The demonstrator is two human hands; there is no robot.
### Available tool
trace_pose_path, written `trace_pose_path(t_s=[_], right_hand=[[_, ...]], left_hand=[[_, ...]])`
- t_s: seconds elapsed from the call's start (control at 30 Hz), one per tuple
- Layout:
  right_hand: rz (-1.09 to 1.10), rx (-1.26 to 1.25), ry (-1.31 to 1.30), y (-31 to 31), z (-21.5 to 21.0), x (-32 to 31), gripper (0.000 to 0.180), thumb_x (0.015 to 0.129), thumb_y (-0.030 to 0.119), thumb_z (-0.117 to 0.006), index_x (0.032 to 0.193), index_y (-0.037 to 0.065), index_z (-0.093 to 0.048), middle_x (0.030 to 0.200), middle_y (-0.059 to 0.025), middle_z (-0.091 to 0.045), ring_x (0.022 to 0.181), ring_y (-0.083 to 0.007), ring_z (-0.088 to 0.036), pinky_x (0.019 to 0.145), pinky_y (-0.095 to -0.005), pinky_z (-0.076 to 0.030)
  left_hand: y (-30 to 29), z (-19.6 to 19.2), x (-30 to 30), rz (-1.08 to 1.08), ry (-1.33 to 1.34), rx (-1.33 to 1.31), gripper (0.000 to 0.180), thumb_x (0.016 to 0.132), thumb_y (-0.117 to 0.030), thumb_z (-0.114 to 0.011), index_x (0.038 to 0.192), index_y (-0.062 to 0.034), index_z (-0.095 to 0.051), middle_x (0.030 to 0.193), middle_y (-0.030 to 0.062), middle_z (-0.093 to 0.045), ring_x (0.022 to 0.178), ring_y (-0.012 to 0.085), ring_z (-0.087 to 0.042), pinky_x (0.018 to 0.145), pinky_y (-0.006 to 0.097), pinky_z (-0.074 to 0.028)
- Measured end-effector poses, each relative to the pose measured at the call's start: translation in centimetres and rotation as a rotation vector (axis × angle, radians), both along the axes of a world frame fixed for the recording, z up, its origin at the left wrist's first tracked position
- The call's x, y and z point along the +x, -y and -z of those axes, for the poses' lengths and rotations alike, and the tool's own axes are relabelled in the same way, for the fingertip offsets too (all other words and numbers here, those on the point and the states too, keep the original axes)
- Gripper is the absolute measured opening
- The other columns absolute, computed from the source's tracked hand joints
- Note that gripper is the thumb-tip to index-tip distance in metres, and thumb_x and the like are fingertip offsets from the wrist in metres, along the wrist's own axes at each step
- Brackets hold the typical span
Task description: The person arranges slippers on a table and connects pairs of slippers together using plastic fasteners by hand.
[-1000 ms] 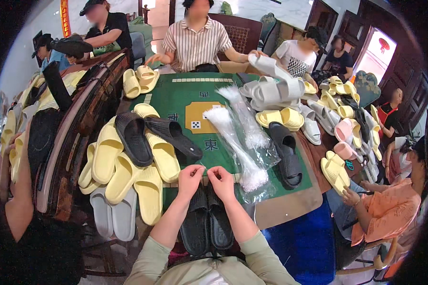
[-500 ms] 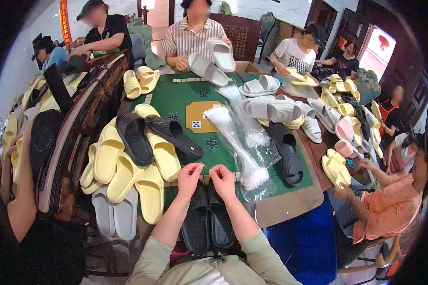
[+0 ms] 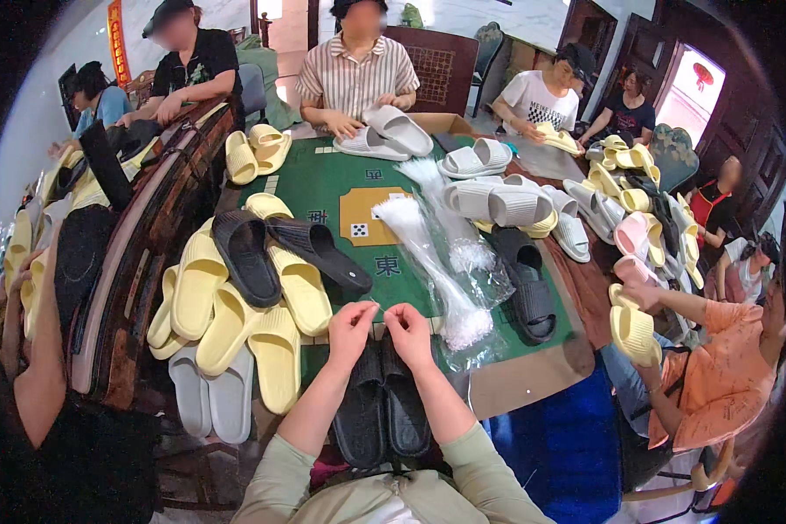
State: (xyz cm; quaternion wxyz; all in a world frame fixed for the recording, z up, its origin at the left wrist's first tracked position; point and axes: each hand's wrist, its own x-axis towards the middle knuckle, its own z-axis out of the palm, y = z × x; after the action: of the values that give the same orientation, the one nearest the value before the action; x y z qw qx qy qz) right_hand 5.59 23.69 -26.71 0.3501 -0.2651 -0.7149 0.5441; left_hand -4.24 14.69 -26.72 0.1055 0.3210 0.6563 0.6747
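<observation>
On the green felt-topped square table (image 3: 323, 188), the pair of black ribbed rubber slippers (image 3: 382, 410) lies side by side at the near edge. Both hands meet just above its toes: the left hand (image 3: 351, 325) and right hand (image 3: 408, 328) pinch something too fine to make out. I'd keep the pair aligned. Clear plastic bags of white ties (image 3: 441, 279) lie alongside; a red vertical banner (image 3: 116, 39) hangs far left.
</observation>
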Motion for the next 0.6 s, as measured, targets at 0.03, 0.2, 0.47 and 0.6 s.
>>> trace_pose_path(t_s=[0.03, 0.2, 0.47, 0.6], right_hand=[[0.003, -0.001, -0.011, 0.0, 0.1, 0.0, 0.011, 0.086, 0.014, -0.062, 0.085, 0.003, -0.059, 0.066, -0.0002, -0.056, 0.061, -0.0076, -0.05, 0.058, -0.0248, -0.042], [0.022, -0.028, -0.06, -0.1, 0.6, -0.2, 0.011, 0.087, 0.013, -0.062, 0.085, 0.003, -0.06, 0.068, 0.0013, -0.056, 0.061, -0.0063, -0.049, 0.057, -0.0239, -0.042], [-0.016, -0.022, -0.031, -0.3, 0.4, 0.2, 0.01, 0.086, 0.012, -0.063, 0.086, 0.002, -0.061, 0.069, 0.0021, -0.057, 0.062, -0.0048, -0.049, 0.058, -0.0223, -0.043], [0.005, -0.012, -0.013, -0.1, 0.6, 0.0, 0.01, 0.086, 0.013, -0.063, 0.086, 0.002, -0.061, 0.068, 0.0028, -0.056, 0.061, -0.0052, -0.049, 0.058, -0.0223, -0.042]], left_hand=[[0.1, -0.2, 0.2, 0.044, -0.051, -0.051, 0.013, 0.086, -0.007, -0.064, 0.095, 0.0, -0.069, 0.083, 0.0051, -0.066, 0.076, 0.0107, -0.06, 0.067, 0.024, -0.046], [0.1, 0.2, 0.2, -0.033, -0.042, -0.014, 0.014, 0.085, -0.008, -0.065, 0.097, -0.0015, -0.07, 0.087, 0.0054, -0.068, 0.078, 0.0102, -0.06, 0.07, 0.024, -0.048], [0.1, 0.3, 0.4, 0.11, -0.091, -0.101, 0.015, 0.085, -0.01, -0.064, 0.098, -0.0027, -0.07, 0.089, 0.0073, -0.068, 0.08, 0.0137, -0.062, 0.071, 0.025, -0.047], [0.4, 0.4, 0.2, -0.028, 0.015, -0.013, 0.015, 0.087, -0.01, -0.063, 0.097, -0.0013, -0.07, 0.092, 0.0075, -0.069, 0.084, 0.0126, -0.062, 0.074, 0.025, -0.048]])
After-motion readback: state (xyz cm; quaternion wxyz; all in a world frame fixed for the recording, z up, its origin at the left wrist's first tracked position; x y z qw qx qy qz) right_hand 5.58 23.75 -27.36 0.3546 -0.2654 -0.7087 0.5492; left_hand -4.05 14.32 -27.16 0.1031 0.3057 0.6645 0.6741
